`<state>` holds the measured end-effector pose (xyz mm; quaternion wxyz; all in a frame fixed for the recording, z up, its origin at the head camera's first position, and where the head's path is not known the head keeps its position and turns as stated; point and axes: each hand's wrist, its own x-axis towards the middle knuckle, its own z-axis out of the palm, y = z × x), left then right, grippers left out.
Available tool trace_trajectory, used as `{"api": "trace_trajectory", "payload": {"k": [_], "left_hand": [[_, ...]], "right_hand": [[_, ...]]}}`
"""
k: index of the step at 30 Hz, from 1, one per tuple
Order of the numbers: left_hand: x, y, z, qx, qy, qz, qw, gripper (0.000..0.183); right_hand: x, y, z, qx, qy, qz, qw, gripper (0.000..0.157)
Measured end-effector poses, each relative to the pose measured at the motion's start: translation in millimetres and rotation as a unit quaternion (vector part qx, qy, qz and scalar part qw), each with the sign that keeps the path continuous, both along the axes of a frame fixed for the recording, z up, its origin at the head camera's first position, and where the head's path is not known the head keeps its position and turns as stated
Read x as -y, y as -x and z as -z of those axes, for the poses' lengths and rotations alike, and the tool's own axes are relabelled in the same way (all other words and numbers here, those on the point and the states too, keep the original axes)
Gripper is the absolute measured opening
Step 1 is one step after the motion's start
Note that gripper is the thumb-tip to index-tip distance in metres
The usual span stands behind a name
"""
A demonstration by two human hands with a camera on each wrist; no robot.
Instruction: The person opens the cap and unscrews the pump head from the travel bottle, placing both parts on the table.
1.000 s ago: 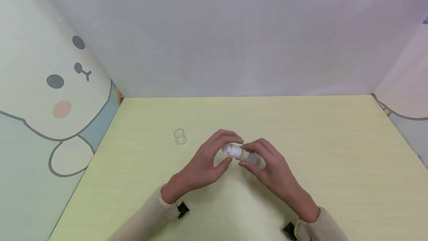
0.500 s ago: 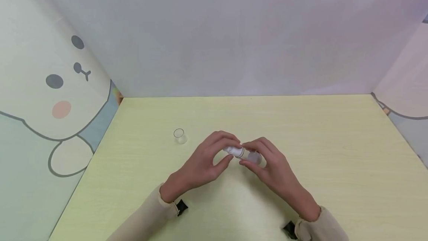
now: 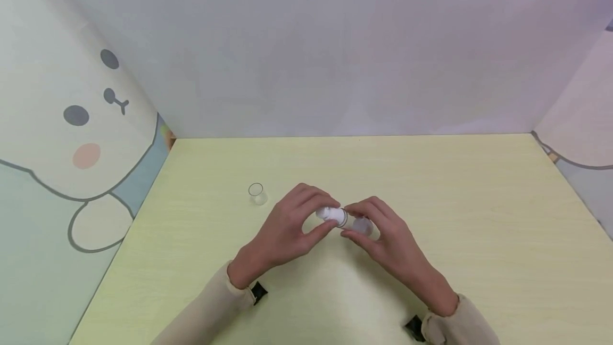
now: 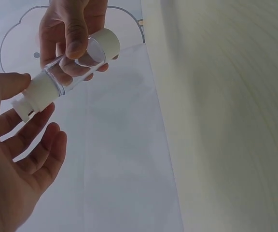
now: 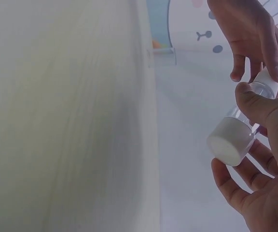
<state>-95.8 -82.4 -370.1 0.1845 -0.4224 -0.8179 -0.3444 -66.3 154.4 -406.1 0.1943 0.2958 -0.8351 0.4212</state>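
Observation:
A small clear pump bottle with a white base is held tilted above the table between both hands. My right hand grips its clear body, thumb on one side and fingers on the other. At the other end, the thumb and fingers of my left hand pinch the white pump head at its collar. The spout end of that head sticks out past the left fingers. To the left of the hands, a clear cap, like a tiny open cup, stands on the table.
A pale yellow wooden tabletop lies under the hands. Behind it rises a plain light wall, and a panel with a cartoon animal borders the left side. Both sleeves carry black pieces at the cuffs.
My left fingers and thumb have closed in on the pump head, the thumb now on its collar. The right hand keeps its hold on the bottle. The clear cap stays put.

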Motion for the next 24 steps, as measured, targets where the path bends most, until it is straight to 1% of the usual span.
{"api": "trace_trajectory", "payload": {"k": [4,11,14,17,19,21,23,24], "left_hand": [[0.8,1.1,0.1,-0.009,-0.001,-0.011,0.9999,0.02],[1.5,2.6,1.3,-0.059,0.006,-0.038,0.9975,0.024],[1.7,3.1,1.5,-0.074,0.008,-0.042,0.9963,0.026],[1.9,3.4,1.4,-0.081,0.01,-0.042,0.9958,0.027],[2.2,3.4,1.3,-0.079,0.014,-0.04,0.996,0.028],[2.5,3.3,0.5,-0.07,0.018,-0.03,0.997,0.032],[2.9,3.2,-0.4,-0.056,0.016,-0.005,0.9983,0.036],[3.1,3.3,-1.1,-0.048,0.013,0.012,0.9987,0.037]], "right_hand": [[1.1,-0.9,-0.2,0.009,-0.007,-0.003,1.0,0.049],[1.5,-1.7,-0.4,0.021,-0.021,-0.013,0.999,0.046],[1.7,-2.0,-0.8,0.022,-0.023,-0.017,0.999,0.046],[2.0,-2.3,-1.9,0.024,-0.024,-0.021,0.999,0.046],[2.1,-2.6,-2.2,0.026,-0.025,-0.022,0.999,0.046],[1.9,-2.8,-2.1,0.027,-0.027,-0.023,0.999,0.046],[1.4,-2.5,-1.5,0.025,-0.027,-0.024,0.999,0.046],[0.9,-2.3,-0.9,0.024,-0.027,-0.024,0.999,0.047]]}}
